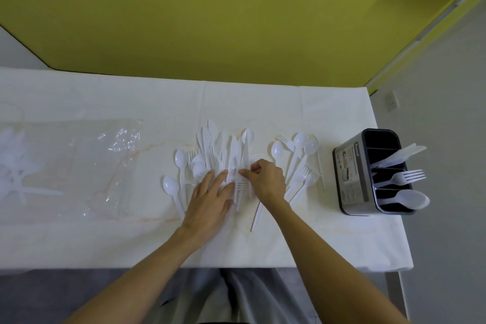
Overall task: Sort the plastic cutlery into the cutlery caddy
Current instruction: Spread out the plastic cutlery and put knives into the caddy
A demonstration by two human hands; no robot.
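Head view: a bench [302,113] under a pale, marble-patterned cover carries a pile of plastic cutlery [223,150] near its middle, white spoons, forks and knives lying crossed over one another. The left hand [211,196] lies flat on the near side of the pile, fingers straight and spread, pressing pieces down and gripping nothing. The right hand [267,179] sits just beside it, fingers curled, with thumb and forefinger pinched on a white piece in the pile; which piece it is I cannot tell, since they overlap there. The two hands' fingertips are nearly touching. To the right of the right hand lies a smaller cluster of spoons and forks [299,163], partly under the wrist. The cutlery caddy [351,179], a grey box with dark compartments and a printed label on its side, stands upright near the bench's right edge, well apart from the pile. In it, knives [402,154] lean out of the second compartment from the far end, forks [407,177] out of the next, and spoons [410,200] out of the nearest. On the left part of the bench lies a clear plastic bag [110,158], flat and crinkled, with more white cutlery [15,173] blurred at the far left edge. Behind the bench is a yellow-green wall [210,21].
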